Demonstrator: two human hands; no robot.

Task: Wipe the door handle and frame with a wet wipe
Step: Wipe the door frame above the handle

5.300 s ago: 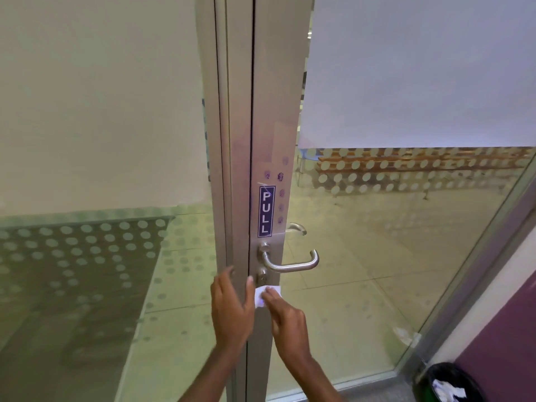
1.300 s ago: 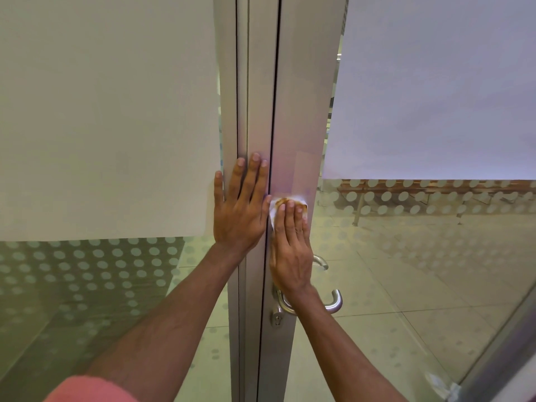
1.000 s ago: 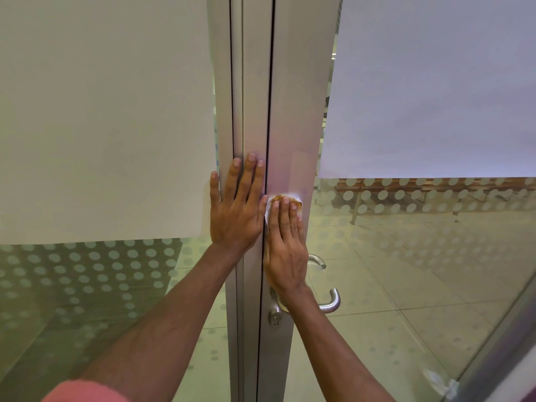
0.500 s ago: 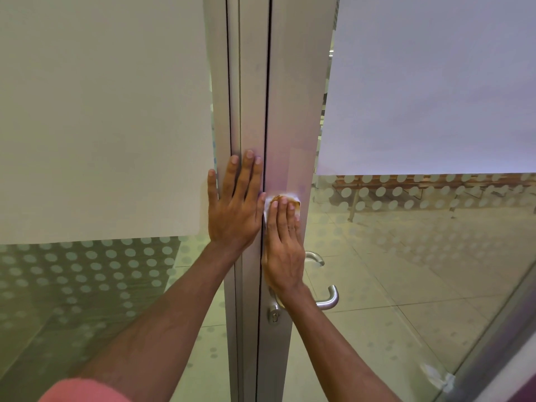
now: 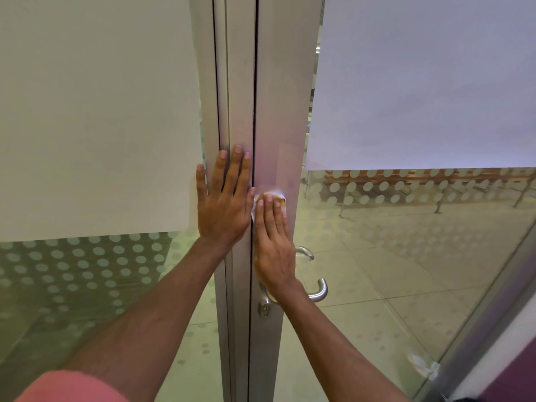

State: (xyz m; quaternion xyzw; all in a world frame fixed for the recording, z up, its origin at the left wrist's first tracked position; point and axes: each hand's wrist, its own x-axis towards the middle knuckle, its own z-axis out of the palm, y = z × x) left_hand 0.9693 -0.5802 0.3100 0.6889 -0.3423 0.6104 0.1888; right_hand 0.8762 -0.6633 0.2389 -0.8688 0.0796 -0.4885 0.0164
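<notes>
Right now my right hand (image 5: 271, 245) is flat against the door's metal frame (image 5: 285, 111), fingers together, pinning the wet wipe (image 5: 275, 197) to the metal under my fingertips; only its top edge peeks out, white with a brownish smear on it. Nothing is pinched, it's a flat press, palm down on the stile. My left hand (image 5: 224, 204) is spread open and empty on the neighbouring upright, just across the dark seam, bracing, its thumb all but touching the wipe.

What matters next: the frame runs straight up and down, so the wipe's travel is along that vertical line. Bare metal stretches well above my fingertips, and the door handle (image 5: 317, 291) sits below, partly hidden behind my right wrist, its lever pointing off to the right. My right hand is the nearer one to it, directly above. I'd judge the frame pass is mid-way, and reaching the handle means sliding the wipe down past my own wrist's position.
</notes>
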